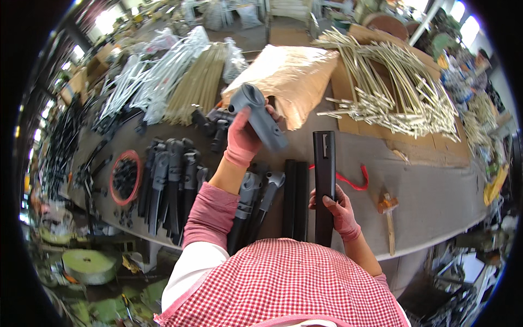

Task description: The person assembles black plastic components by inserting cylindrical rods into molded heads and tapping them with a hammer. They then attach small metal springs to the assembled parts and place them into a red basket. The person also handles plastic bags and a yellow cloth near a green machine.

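My left hand [244, 136], in a pink fingerless glove, is closed round a grey plastic joint piece [261, 122] with a round socket at its upper end. It is raised over the middle of the table. My right hand [340, 211], gloved the same way, grips a black tube [324, 180] with a slot near its top. The tube stands lengthwise in front of me, apart from the grey piece. Just left of it, two more black tubes [295, 199] lie side by side. Several black tubes with grey joint heads [173, 169] rest in a group at the left.
A pink-rimmed round container [114, 180] holds small black parts. A wooden-handled hammer [389, 218] and a red strap [357, 182] lie at right. Farther back are white rods [163, 82], tan rods [199, 84], a brown wrapped package [289, 73] and pale sticks on cardboard [381, 143].
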A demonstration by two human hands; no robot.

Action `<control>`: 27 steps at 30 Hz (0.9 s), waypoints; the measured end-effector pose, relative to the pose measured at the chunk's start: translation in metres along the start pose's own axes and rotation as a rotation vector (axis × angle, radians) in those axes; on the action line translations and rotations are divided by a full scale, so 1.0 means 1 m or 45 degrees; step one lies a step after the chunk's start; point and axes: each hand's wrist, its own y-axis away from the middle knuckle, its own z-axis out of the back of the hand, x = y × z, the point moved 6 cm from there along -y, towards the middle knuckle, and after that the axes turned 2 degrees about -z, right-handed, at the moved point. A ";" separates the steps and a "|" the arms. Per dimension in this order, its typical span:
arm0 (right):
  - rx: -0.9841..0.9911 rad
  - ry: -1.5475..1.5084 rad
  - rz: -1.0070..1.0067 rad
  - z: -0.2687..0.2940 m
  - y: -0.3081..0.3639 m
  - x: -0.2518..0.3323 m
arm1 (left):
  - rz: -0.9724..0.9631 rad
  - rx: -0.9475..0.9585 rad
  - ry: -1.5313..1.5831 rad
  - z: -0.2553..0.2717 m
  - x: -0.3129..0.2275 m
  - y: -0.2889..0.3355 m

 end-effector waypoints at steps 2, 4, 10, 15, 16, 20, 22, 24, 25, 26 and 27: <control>0.155 0.045 0.012 -0.027 0.001 0.004 | -0.152 -0.035 0.298 -0.020 -0.022 0.011; 0.250 0.085 -0.039 -0.048 0.005 0.002 | -0.216 -0.051 0.334 -0.034 -0.035 0.026; 0.445 0.139 -0.085 -0.087 0.025 -0.005 | -0.294 0.119 0.027 -0.085 -0.053 0.057; 0.426 0.175 -0.124 -0.101 0.040 -0.006 | -0.311 0.045 0.353 -0.116 -0.045 0.080; 0.437 0.226 -0.089 -0.104 0.044 -0.004 | -0.297 0.092 0.385 -0.122 -0.046 0.082; 0.366 0.558 -0.021 -0.105 0.051 -0.001 | -0.280 0.116 0.103 -0.128 -0.047 0.092; 0.310 0.710 0.021 -0.103 0.052 0.000 | -0.211 0.196 0.175 -0.130 -0.043 0.098; 0.314 0.723 0.048 -0.105 0.054 0.003 | -0.231 0.175 0.207 -0.125 -0.040 0.108; 0.305 0.718 0.004 -0.105 0.054 0.003 | -0.274 0.148 0.210 -0.121 -0.040 0.115; 0.338 0.763 -0.015 -0.108 0.053 0.005 | -0.312 0.118 0.221 -0.117 -0.040 0.123; 0.369 0.792 -0.062 -0.111 0.052 0.005 | -0.340 0.077 0.242 -0.113 -0.040 0.131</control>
